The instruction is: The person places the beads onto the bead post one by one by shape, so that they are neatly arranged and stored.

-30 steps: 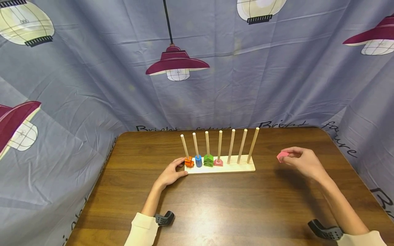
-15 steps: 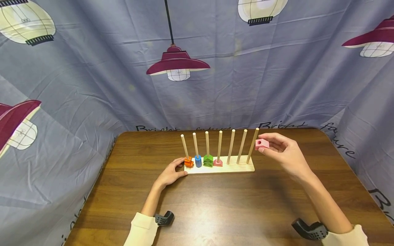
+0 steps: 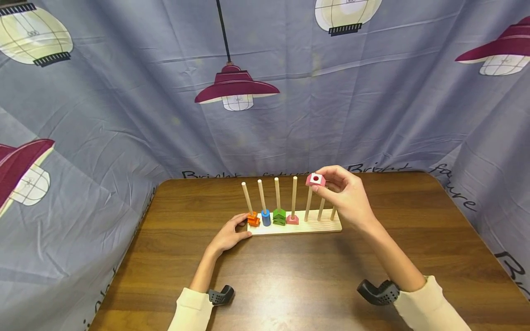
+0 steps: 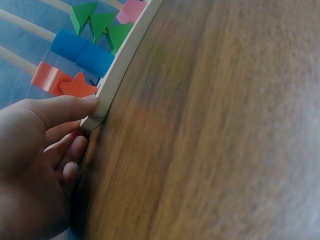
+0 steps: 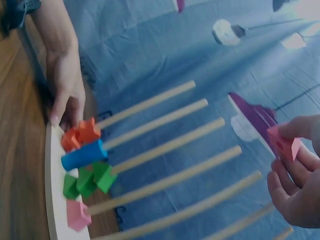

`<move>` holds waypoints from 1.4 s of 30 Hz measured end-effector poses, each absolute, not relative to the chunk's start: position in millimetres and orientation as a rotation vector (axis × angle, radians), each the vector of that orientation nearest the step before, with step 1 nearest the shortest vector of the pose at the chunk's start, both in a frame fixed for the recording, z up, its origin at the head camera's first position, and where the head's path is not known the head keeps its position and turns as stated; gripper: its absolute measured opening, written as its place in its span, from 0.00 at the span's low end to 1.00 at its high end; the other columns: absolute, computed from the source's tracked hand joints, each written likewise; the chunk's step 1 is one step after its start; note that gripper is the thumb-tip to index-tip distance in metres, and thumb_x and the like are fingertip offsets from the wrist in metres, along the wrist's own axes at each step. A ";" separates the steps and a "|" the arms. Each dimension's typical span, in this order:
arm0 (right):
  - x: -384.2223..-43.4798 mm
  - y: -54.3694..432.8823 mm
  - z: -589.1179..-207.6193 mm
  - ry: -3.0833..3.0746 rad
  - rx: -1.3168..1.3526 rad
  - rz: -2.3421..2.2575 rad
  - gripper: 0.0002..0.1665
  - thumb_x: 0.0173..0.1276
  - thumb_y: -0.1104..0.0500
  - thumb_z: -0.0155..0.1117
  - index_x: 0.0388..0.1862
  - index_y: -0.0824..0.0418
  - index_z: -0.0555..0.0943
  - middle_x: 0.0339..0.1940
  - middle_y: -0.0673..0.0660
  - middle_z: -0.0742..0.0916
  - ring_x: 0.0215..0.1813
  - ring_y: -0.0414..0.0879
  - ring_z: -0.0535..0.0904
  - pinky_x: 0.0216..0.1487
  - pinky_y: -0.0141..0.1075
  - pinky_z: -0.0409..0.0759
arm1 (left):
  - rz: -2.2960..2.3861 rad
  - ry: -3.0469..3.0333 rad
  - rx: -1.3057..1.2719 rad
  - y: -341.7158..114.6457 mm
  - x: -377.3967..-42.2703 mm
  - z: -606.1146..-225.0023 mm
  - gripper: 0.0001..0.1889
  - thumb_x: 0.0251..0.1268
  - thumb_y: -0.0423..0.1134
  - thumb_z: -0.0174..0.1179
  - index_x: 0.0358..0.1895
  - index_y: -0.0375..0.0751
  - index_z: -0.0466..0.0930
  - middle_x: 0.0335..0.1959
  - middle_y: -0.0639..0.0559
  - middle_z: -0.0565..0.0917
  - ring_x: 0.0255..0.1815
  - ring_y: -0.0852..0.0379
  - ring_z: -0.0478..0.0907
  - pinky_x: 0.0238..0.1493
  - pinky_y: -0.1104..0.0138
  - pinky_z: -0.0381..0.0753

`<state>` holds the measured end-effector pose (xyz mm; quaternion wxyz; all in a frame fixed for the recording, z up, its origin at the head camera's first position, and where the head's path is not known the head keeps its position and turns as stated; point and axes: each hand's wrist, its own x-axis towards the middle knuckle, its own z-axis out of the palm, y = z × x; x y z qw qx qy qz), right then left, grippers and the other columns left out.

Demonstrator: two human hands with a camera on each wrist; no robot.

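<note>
My right hand [image 3: 345, 195] pinches a pink block [image 3: 316, 179] with a round hole between thumb and fingers, up at the height of the peg tops. In the right wrist view the same pink block [image 5: 284, 141] is apart from the pegs. My left hand [image 3: 228, 234] grips the left end of a wooden peg board [image 3: 314, 226], its thumb along the front edge [image 4: 112, 95]. From the left, the pegs carry orange pieces [image 3: 253, 219], blue cylinders [image 3: 266, 218], green triangular pieces [image 3: 279, 217] and one pink block [image 3: 292, 220]. Three pegs on the right are bare, partly hidden by my right hand.
The board stands on a brown wooden table [image 3: 281, 280], toward its far edge. Behind the table hangs a grey-blue curtain [image 3: 174, 115] printed with lamps. Each wrist wears a black device [image 3: 378, 292].
My right hand has carried the pink block leftward and up from the table's right side to over the right half of the board. The left hand has stayed at the board's end.
</note>
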<state>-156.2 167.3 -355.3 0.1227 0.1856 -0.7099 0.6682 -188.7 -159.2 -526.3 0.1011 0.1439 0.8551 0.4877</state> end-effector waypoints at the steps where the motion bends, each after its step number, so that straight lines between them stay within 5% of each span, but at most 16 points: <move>1: -157.7 163.4 -355.0 -2.068 0.536 1.942 0.16 0.61 0.75 0.69 0.48 0.74 0.79 0.41 0.57 0.88 0.45 0.45 0.85 0.49 0.33 0.81 | 1.438 2.531 0.429 -159.4 -188.5 -526.7 0.34 0.60 0.31 0.68 0.71 0.31 0.69 0.69 0.37 0.70 0.60 0.43 0.71 0.63 0.49 0.67; 9: -170.5 138.4 -358.8 -2.004 0.497 1.884 0.17 0.58 0.74 0.73 0.48 0.73 0.82 0.43 0.56 0.87 0.45 0.43 0.83 0.48 0.31 0.79 | 1.413 2.553 0.447 -160.4 -187.4 -526.6 0.34 0.61 0.34 0.68 0.70 0.31 0.69 0.68 0.36 0.70 0.60 0.42 0.71 0.62 0.48 0.69; 16: -181.4 132.1 -369.6 -2.024 0.450 1.853 0.16 0.59 0.71 0.74 0.46 0.70 0.84 0.38 0.57 0.86 0.35 0.39 0.75 0.35 0.26 0.71 | 1.406 2.562 0.444 -160.6 -187.5 -526.3 0.33 0.62 0.35 0.68 0.70 0.31 0.69 0.68 0.37 0.71 0.59 0.42 0.72 0.61 0.48 0.70; 26: -188.0 130.0 -378.2 -2.088 0.380 1.834 0.15 0.59 0.68 0.75 0.45 0.68 0.84 0.37 0.53 0.85 0.36 0.40 0.74 0.31 0.26 0.66 | 1.408 2.566 0.451 -160.6 -188.1 -525.9 0.33 0.61 0.35 0.69 0.70 0.32 0.70 0.67 0.37 0.71 0.59 0.42 0.72 0.61 0.48 0.69; 36: -186.5 127.0 -379.8 -2.193 0.302 1.815 0.17 0.59 0.71 0.73 0.48 0.72 0.82 0.38 0.61 0.83 0.35 0.45 0.72 0.33 0.27 0.67 | 1.399 2.567 0.459 -159.8 -189.1 -526.9 0.33 0.61 0.35 0.68 0.70 0.32 0.70 0.68 0.37 0.70 0.60 0.42 0.72 0.61 0.49 0.69; 42: -187.1 127.8 -402.3 -2.181 0.245 1.902 0.18 0.60 0.68 0.74 0.48 0.70 0.82 0.44 0.63 0.85 0.42 0.46 0.79 0.42 0.27 0.76 | 1.421 2.560 0.452 -160.0 -188.6 -527.4 0.33 0.60 0.34 0.69 0.70 0.31 0.70 0.68 0.36 0.70 0.60 0.42 0.72 0.62 0.48 0.69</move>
